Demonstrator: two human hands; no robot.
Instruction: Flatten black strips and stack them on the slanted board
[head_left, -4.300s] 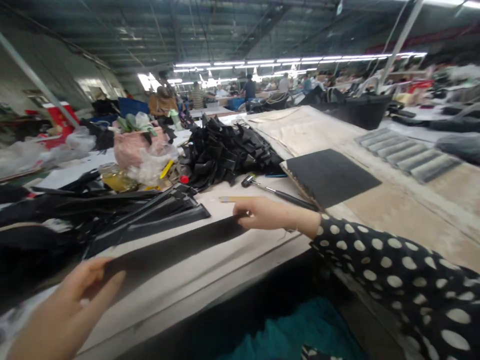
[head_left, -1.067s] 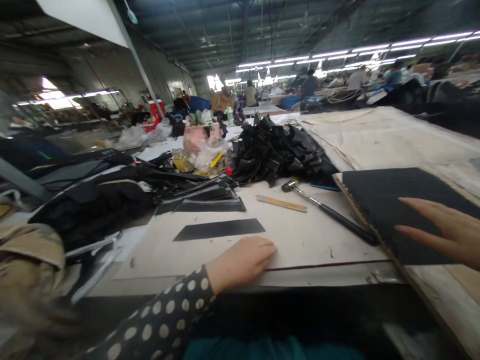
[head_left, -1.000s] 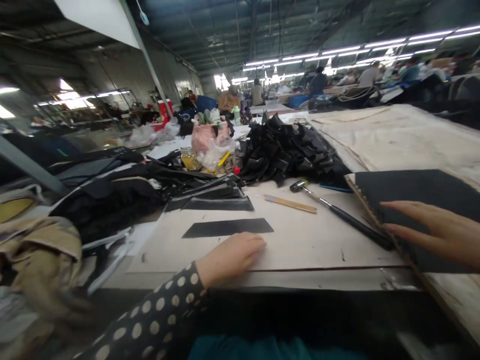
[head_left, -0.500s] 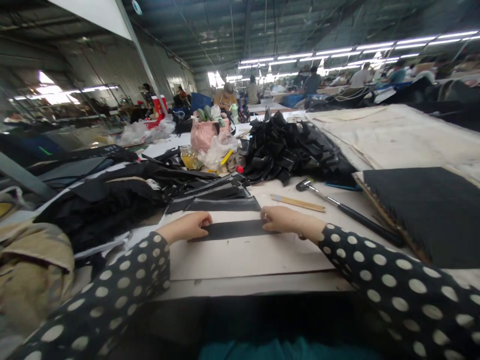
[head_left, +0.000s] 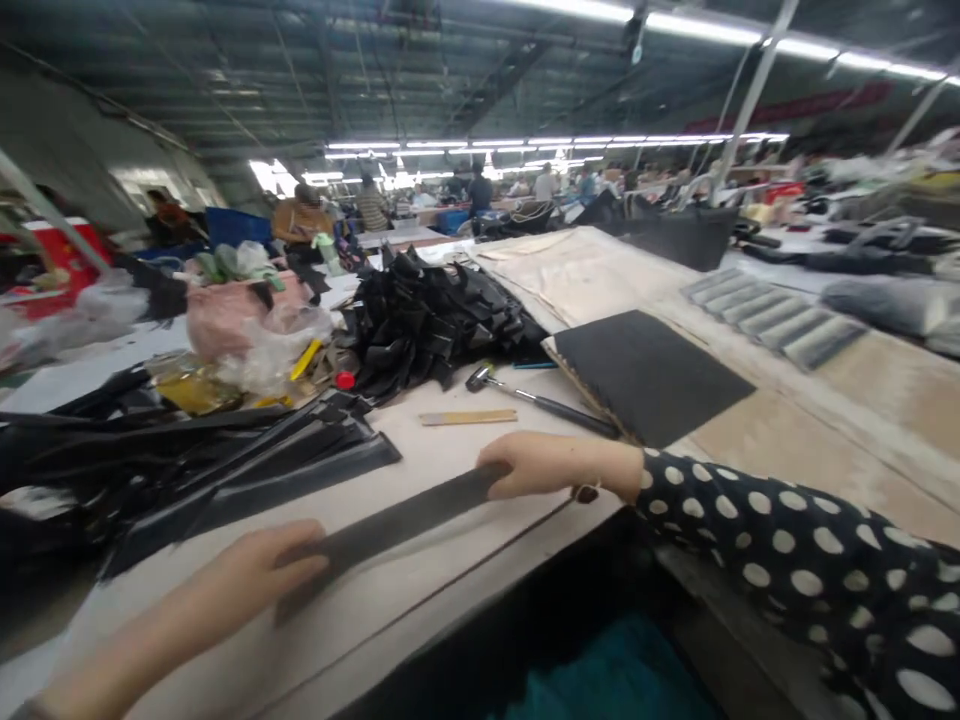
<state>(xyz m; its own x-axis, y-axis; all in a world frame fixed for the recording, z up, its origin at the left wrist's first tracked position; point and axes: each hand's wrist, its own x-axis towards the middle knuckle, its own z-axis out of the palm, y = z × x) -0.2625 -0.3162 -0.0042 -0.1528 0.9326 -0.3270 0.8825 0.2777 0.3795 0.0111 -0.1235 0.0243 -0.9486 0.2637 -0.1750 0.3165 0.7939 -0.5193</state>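
A long black strip of material (head_left: 405,517) stretches between my two hands above a pale board (head_left: 450,565). Near its left end, my left hand (head_left: 262,565) grips it between thumb and fingers. The far right end is pinched in my right hand (head_left: 532,465), whose fingertips are partly hidden behind the strip. Just beyond lie more flat black strips (head_left: 300,475), stacked at an angle. A flat wooden stick (head_left: 468,417) and a hammer (head_left: 544,402) with a black handle rest past my right hand.
A heap of black pieces (head_left: 427,315) sits at the back, beside a pink bag (head_left: 232,320) and clear plastic. To the right, a black square sheet (head_left: 649,375) lies on pale boards (head_left: 592,265). Several people are at benches far off.
My view has swung to the right. The black strip, flat on the board before, is now gripped at both ends, lifted and slanted, its left end nearer me.
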